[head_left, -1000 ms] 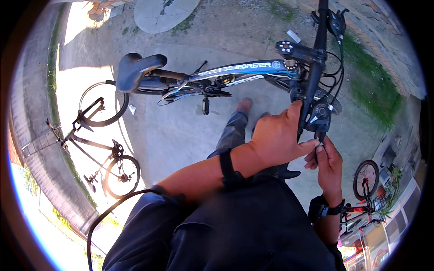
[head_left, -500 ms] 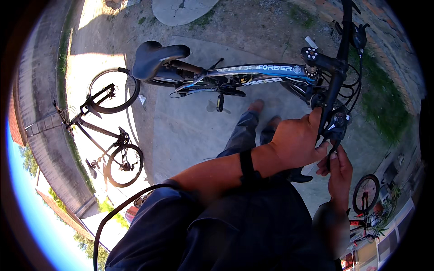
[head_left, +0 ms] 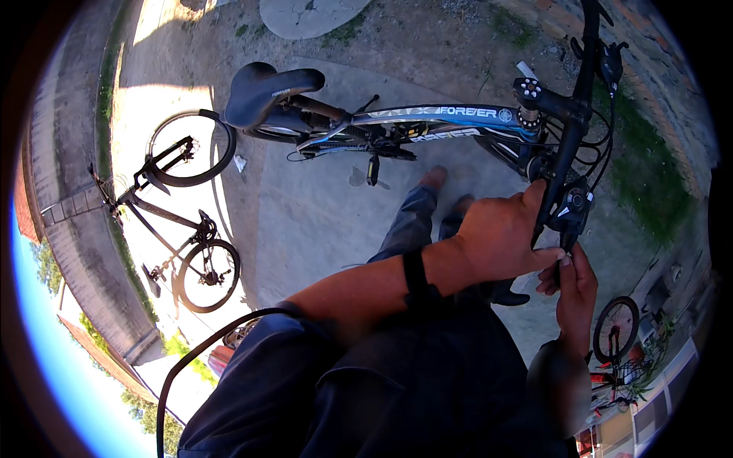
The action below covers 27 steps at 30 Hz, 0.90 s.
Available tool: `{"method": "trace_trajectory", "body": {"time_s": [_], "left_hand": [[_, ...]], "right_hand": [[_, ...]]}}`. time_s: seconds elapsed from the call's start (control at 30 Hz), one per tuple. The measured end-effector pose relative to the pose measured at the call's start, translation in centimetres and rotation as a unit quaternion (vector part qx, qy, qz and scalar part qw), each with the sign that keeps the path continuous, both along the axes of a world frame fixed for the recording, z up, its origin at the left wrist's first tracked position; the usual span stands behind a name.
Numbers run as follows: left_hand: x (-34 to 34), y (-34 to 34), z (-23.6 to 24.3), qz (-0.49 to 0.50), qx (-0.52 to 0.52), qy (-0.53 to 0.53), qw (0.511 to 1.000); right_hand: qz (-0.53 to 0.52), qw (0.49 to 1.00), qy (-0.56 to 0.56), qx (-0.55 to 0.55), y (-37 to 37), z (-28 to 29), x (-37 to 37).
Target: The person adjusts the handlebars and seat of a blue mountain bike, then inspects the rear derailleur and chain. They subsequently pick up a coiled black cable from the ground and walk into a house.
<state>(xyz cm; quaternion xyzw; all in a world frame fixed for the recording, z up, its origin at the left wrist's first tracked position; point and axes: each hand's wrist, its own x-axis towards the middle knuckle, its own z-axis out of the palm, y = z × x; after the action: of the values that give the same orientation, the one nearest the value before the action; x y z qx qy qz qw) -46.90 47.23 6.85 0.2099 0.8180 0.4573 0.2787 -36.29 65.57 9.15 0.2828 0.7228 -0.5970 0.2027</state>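
Note:
A black bicycle with blue and white markings [head_left: 466, 114] stands across the view, its saddle [head_left: 267, 91] left and its handlebar [head_left: 569, 141] right. My left hand [head_left: 496, 237], a black band on its wrist, is closed at the near part of the handlebar; most of its fingers are hidden. Its thumb reaches to the underside of the black shifter [head_left: 575, 202]. There my right hand [head_left: 574, 294] has its thumb and fingertips pinched together, almost meeting the left thumb. Whatever small part lies between these fingertips is too hidden to name.
Another bicycle [head_left: 164, 214] is on the sunlit ground at left. A third bicycle [head_left: 617, 328], with red parts, is at lower right. Grass [head_left: 649, 191] borders the concrete [head_left: 313, 198] beyond the handlebar. A dark cable [head_left: 183, 359] curves past my left leg.
My left thumb has stretched right toward my right fingertips. The saddle and handlebar appear shifted slightly to the right in the view.

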Motion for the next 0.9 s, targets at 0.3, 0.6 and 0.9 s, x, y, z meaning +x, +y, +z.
{"method": "trace_trajectory", "body": {"time_s": [0.3, 0.6, 0.9], "left_hand": [[0.6, -1.8, -1.2, -0.031, 0.003, -0.067, 0.997], [2.1, -2.8, -2.6, -0.003, 0.075, -0.077, 0.994], [1.7, -2.7, -1.9, -0.035, 0.042, -0.098, 0.994]], "right_hand": [[-0.026, 1.0, -0.011, 0.003, -0.3, 0.3, 0.1], [-0.003, 1.0, 0.001, 0.001, -0.2, 0.6, -0.3], [0.005, 1.0, 0.006, -0.005, -0.1, 0.4, 0.0]]}}
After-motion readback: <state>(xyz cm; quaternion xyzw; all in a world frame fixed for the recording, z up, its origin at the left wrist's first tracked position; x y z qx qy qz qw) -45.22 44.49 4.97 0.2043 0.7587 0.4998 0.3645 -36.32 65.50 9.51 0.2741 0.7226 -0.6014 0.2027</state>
